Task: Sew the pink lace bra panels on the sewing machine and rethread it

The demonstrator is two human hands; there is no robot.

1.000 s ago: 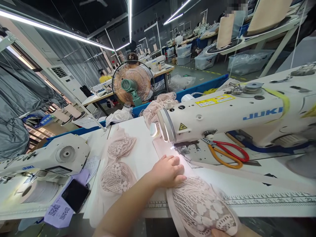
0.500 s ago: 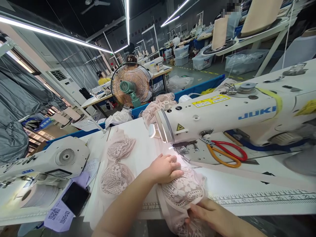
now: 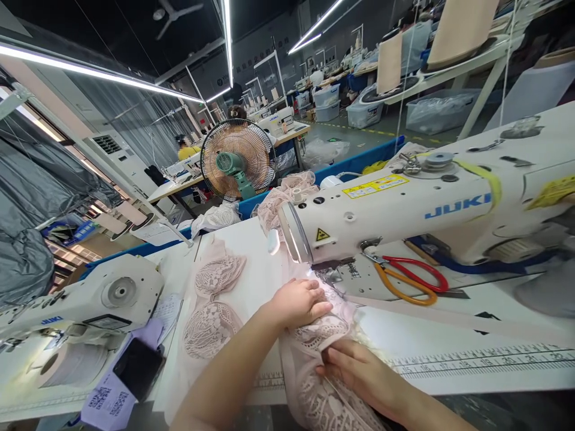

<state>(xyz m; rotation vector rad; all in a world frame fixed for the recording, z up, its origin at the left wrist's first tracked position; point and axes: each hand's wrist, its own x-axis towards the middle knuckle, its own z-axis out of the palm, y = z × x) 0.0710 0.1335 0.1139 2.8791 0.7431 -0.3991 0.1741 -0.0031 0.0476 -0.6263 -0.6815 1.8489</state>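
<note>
A pale pink lace bra (image 3: 309,392) lies under the head of a white sewing machine (image 3: 359,227) and runs down over the table's front edge. My left hand (image 3: 300,302) rests on it palm down, fingers flat on the cloth just in front of the needle area. Lower and to the right, my right hand (image 3: 359,368) pinches the edge of the bra between thumb and fingers; some fingertips are hidden by the fabric. Another lace bra (image 3: 211,329) is spread on the table to the left of my left arm.
Scissors (image 3: 404,278) with red and orange handles lie beneath the machine arm. A printed ruler (image 3: 458,364) follows the front edge. To the left are a second sewing machine (image 3: 121,287), a black phone (image 3: 138,366) and a thread cone (image 3: 67,362). Behind stands a fan (image 3: 238,158).
My right hand has shifted left and slightly up, carrying the bra's edge closer to my left hand. The cloth bunches more beneath my left hand, which has barely moved. The camera view has shifted slightly.
</note>
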